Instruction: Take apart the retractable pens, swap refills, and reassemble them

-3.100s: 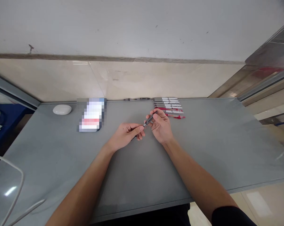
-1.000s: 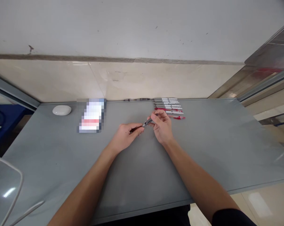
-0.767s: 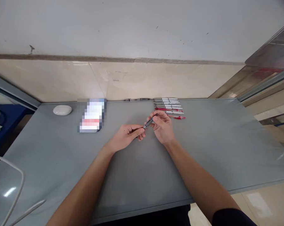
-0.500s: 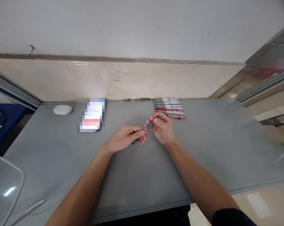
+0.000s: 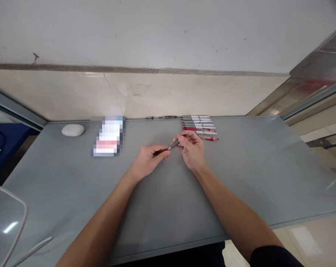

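A pen with a dark grey barrel (image 5: 174, 144) is held at a slant above the grey table (image 5: 170, 207). My right hand (image 5: 193, 150) is closed round its upper part, thumb on the barrel. My left hand (image 5: 151, 159) pinches at the pen's lower, silvery end; whatever lies inside those fingers is hidden. Just beyond my right hand, a stack of white-and-grey pens (image 5: 197, 121) lies side by side, with a red pen (image 5: 198, 129) among them. Another red pen (image 5: 211, 138) lies nearest, partly covered by my right hand.
Dark pens or pen parts (image 5: 162, 117) lie along the table's back edge against the tiled wall (image 5: 153, 96). A phone with a blurred screen (image 5: 108, 135) and a white rounded case (image 5: 73, 129) lie to the left. A white cable (image 5: 24, 218) curves at the front left.
The pen's dark lower end, which stuck out below my left fingers, no longer shows. My left hand has shifted slightly up and its fingers have drawn in at the pen's end.
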`<state>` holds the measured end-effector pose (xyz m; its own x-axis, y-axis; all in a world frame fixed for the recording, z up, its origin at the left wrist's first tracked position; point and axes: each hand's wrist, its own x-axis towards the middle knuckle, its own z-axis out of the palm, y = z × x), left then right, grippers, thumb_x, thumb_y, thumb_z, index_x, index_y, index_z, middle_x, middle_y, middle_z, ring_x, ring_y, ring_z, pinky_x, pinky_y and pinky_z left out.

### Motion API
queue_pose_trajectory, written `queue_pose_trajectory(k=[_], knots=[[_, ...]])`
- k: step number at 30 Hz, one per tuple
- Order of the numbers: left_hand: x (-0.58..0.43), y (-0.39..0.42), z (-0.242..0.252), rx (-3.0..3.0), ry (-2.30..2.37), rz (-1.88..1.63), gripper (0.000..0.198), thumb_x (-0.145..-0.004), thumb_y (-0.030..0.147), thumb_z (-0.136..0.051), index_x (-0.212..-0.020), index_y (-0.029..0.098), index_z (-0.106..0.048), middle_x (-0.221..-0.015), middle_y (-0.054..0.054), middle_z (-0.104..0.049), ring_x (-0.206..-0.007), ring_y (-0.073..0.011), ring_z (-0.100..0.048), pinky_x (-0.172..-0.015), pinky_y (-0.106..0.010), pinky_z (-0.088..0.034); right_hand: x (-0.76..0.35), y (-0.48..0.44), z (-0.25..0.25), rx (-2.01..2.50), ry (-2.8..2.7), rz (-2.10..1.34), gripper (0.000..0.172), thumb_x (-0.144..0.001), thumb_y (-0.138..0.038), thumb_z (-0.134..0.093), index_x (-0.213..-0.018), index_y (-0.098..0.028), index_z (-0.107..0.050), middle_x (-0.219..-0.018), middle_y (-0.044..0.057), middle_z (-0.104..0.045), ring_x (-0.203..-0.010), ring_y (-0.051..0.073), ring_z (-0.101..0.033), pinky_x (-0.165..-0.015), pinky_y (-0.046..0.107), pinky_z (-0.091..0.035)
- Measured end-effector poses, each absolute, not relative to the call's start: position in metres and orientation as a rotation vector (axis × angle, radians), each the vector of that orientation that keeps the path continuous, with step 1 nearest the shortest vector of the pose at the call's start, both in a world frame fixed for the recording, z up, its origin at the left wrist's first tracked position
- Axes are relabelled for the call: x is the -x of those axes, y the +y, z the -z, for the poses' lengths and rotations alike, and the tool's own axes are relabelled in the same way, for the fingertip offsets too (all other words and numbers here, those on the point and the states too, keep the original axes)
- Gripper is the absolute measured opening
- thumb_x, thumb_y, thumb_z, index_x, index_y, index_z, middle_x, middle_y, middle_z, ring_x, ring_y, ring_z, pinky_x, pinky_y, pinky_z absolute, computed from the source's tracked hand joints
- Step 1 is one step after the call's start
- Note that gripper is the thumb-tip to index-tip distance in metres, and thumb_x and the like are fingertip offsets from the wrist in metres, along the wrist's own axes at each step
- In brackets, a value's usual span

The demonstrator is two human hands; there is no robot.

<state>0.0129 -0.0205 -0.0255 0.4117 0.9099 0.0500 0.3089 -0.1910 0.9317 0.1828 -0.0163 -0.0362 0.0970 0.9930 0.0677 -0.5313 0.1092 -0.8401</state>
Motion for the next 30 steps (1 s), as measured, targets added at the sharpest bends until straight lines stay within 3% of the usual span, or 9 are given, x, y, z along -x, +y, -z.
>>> queue_pose_trajectory(k=[10, 17, 22, 30], knots=[[-0.012, -0.022, 0.01, -1.605, 0.852, -0.611, 0.032, -0.09, 0.04, -0.051, -0.076, 0.015, -0.065, -0.071, -0.002, -0.063, -0.066, -0.0119, -0.058, -0.067, -0.024, -0.05, -0.182, -0.02, 0.035, 0.66, -0.77, -1.321, 0.01, -0.069, -0.025, -0.077, -0.074, -0.025, -0.068, -0.072, -0.005, -0.069, -0.066, 0.012, -0.066, -0.059, 0.027, -0.056], [-0.016, -0.021, 0.028, -1.759, 1.096, -0.842, 0.025, -0.083, 0.04, -0.062, -0.086, 0.017, -0.07, -0.071, -0.001, -0.064, -0.064, -0.0125, -0.055, -0.061, -0.024, -0.046, -0.176, -0.019, 0.034, 0.816, -0.693, -1.196, 0.015, -0.068, -0.027, -0.078, -0.072, -0.023, -0.065, -0.068, -0.005, -0.066, -0.066, 0.012, -0.067, -0.062, 0.027, -0.058], [-0.016, -0.021, 0.027, -1.819, 1.132, -0.858, 0.025, -0.085, 0.04, -0.06, -0.089, 0.018, -0.07, -0.072, 0.0, -0.065, -0.063, -0.012, -0.053, -0.059, -0.024, -0.044, -0.177, -0.018, 0.035, 0.831, -0.719, -1.188, 0.015, -0.069, -0.028, -0.078, -0.074, -0.023, -0.065, -0.071, -0.004, -0.066, -0.067, 0.012, -0.067, -0.059, 0.025, -0.056], [-0.01, -0.02, 0.013, -1.608, 0.867, -0.623, 0.032, -0.091, 0.041, -0.05, -0.083, 0.015, -0.067, -0.079, -0.004, -0.065, -0.072, -0.0135, -0.059, -0.072, -0.026, -0.049, -0.18, -0.019, 0.035, 0.728, -0.802, -1.24, 0.012, -0.071, -0.026, -0.076, -0.081, -0.025, -0.069, -0.079, -0.002, -0.07, -0.073, 0.014, -0.067, -0.062, 0.028, -0.056]])
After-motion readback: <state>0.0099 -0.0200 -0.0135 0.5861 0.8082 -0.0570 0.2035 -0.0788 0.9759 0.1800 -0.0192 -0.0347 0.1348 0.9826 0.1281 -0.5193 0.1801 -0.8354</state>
